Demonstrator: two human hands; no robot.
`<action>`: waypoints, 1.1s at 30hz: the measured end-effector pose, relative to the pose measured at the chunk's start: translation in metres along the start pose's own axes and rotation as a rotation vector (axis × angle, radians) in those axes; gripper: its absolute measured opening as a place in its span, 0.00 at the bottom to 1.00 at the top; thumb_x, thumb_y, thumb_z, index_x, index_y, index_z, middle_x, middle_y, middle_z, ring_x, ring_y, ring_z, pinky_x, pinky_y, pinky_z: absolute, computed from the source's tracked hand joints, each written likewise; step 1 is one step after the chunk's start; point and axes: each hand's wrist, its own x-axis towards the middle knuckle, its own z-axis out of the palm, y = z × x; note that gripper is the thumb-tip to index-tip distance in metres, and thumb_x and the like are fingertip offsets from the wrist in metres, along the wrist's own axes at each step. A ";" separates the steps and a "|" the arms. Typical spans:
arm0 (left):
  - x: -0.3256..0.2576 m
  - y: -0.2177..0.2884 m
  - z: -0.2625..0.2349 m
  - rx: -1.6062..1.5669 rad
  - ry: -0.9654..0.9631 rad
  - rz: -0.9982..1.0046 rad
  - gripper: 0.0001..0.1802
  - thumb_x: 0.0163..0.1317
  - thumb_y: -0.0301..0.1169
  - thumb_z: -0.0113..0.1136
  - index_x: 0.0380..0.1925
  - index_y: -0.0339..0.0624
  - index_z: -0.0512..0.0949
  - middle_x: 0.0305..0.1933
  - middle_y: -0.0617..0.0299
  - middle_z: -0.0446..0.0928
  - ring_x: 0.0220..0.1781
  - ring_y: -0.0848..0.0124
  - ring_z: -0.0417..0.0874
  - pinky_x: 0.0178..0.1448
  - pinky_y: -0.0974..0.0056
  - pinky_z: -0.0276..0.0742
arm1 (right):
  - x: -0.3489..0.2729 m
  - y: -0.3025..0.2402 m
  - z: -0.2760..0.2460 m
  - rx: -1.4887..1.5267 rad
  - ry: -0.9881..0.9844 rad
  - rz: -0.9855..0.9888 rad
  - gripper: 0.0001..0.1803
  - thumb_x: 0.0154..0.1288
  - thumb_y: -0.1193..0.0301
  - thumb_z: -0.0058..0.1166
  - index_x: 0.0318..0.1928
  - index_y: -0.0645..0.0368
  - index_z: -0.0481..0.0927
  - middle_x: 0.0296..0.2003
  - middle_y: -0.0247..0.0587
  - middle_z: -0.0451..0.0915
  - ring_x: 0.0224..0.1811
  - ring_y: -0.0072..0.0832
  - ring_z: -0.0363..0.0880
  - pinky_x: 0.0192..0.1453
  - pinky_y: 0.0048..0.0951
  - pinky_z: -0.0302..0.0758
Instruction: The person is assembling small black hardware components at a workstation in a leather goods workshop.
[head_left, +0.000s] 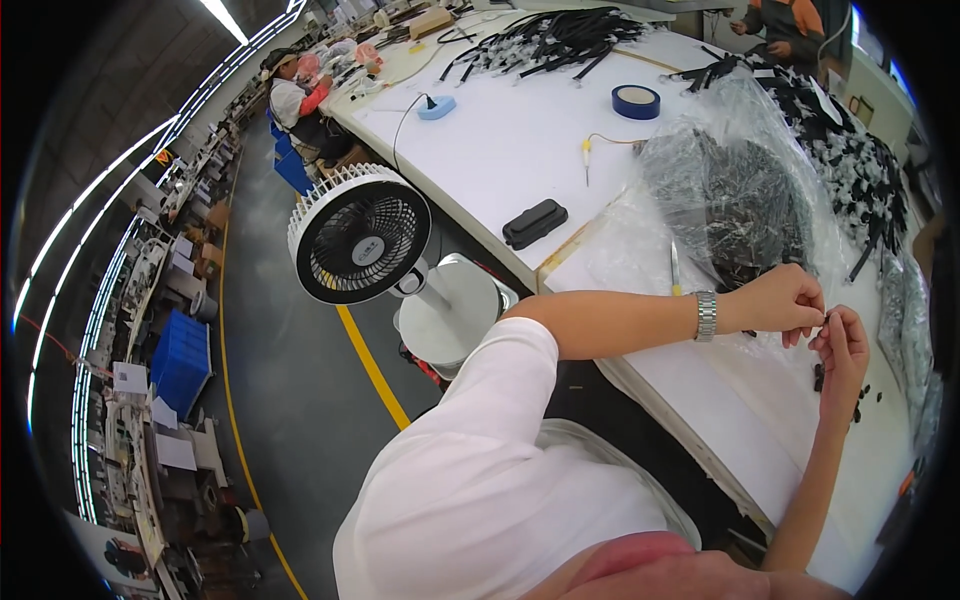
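Pinching is observed at both hands above the white worktable (pixel 560 150): a small black plastic part (pixel 826 318) is held between the fingertips of the left hand (pixel 785 300) and the right hand (pixel 845 345), at the table's right side, just in front of a clear plastic bag of black parts (pixel 735 195). The fingers of both hands are drawn narrow around the piece; the left thumb and forefinger are closed on it, and the right fingertips are set against it from below. A metal-link wristwatch (pixel 706 316) is worn on the left wrist.

The part is judged very light, rigid and smooth, so it is liable to slip or be dropped; it is best gripped at its ends by fingertip pinch, as is being done. Its long axis cannot be told with certainty at this size; it appears to run roughly upright between the two hands, and which end points where is not shown.

Loose small black pieces (pixel 860 395) are scattered on the table under the right hand. Further off are noted a blue tape roll (pixel 636 101), a black oblong tray (pixel 535 223), and a white pedestal fan (pixel 360 235) on the floor beside the table.
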 end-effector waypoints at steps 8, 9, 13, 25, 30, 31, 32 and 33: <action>-0.003 -0.001 -0.005 -0.214 -0.100 -0.083 0.09 0.69 0.24 0.63 0.35 0.25 0.84 0.29 0.49 0.86 0.26 0.64 0.90 0.34 0.63 0.90 | 0.001 -0.004 0.000 -0.136 -0.020 0.014 0.08 0.81 0.66 0.57 0.47 0.58 0.82 0.29 0.25 0.77 0.30 0.13 0.74 0.36 0.17 0.71; -0.003 -0.001 -0.007 -0.271 -0.134 -0.114 0.09 0.69 0.24 0.63 0.35 0.25 0.84 0.30 0.48 0.86 0.27 0.63 0.90 0.35 0.62 0.91 | 0.003 -0.005 0.000 -0.136 -0.044 0.032 0.09 0.81 0.66 0.58 0.46 0.59 0.82 0.28 0.25 0.76 0.28 0.14 0.74 0.35 0.18 0.70; -0.003 0.003 -0.007 -0.338 -0.164 -0.124 0.09 0.70 0.24 0.63 0.36 0.25 0.84 0.31 0.47 0.86 0.28 0.62 0.91 0.36 0.61 0.91 | 0.000 -0.005 0.002 -0.056 -0.052 -0.010 0.08 0.81 0.67 0.57 0.44 0.58 0.81 0.25 0.24 0.73 0.25 0.12 0.70 0.32 0.17 0.67; -0.009 0.006 -0.002 -0.226 -0.122 -0.113 0.09 0.62 0.22 0.60 0.33 0.23 0.84 0.29 0.47 0.86 0.25 0.64 0.90 0.31 0.60 0.91 | -0.005 0.003 0.010 -0.012 -0.061 -0.006 0.08 0.80 0.66 0.58 0.41 0.56 0.80 0.23 0.21 0.70 0.25 0.10 0.65 0.31 0.18 0.63; -0.001 -0.002 0.004 0.025 0.010 -0.090 0.07 0.61 0.22 0.61 0.29 0.26 0.81 0.24 0.52 0.84 0.22 0.67 0.88 0.26 0.64 0.85 | -0.020 -0.002 0.039 -0.077 0.125 -0.005 0.09 0.77 0.65 0.61 0.44 0.58 0.82 0.26 0.23 0.74 0.26 0.11 0.69 0.33 0.17 0.70; -0.006 -0.002 -0.002 0.095 0.070 -0.057 0.06 0.61 0.22 0.61 0.29 0.27 0.81 0.23 0.53 0.84 0.21 0.68 0.87 0.24 0.65 0.82 | -0.019 -0.011 0.060 -0.079 0.145 0.003 0.10 0.77 0.65 0.61 0.45 0.59 0.83 0.27 0.24 0.75 0.26 0.12 0.71 0.33 0.17 0.73; -0.004 -0.002 -0.002 0.138 0.093 -0.053 0.06 0.61 0.22 0.61 0.29 0.28 0.81 0.23 0.54 0.83 0.20 0.70 0.86 0.23 0.65 0.82 | -0.019 -0.020 0.064 -0.116 0.155 -0.011 0.10 0.77 0.66 0.61 0.46 0.61 0.83 0.27 0.26 0.77 0.27 0.12 0.73 0.33 0.19 0.75; -0.004 0.000 -0.004 0.166 0.097 -0.053 0.06 0.62 0.23 0.61 0.29 0.28 0.81 0.23 0.55 0.83 0.20 0.71 0.85 0.23 0.66 0.81 | -0.017 -0.020 0.065 -0.142 0.156 -0.024 0.10 0.77 0.67 0.61 0.46 0.64 0.83 0.28 0.28 0.79 0.28 0.13 0.74 0.33 0.20 0.77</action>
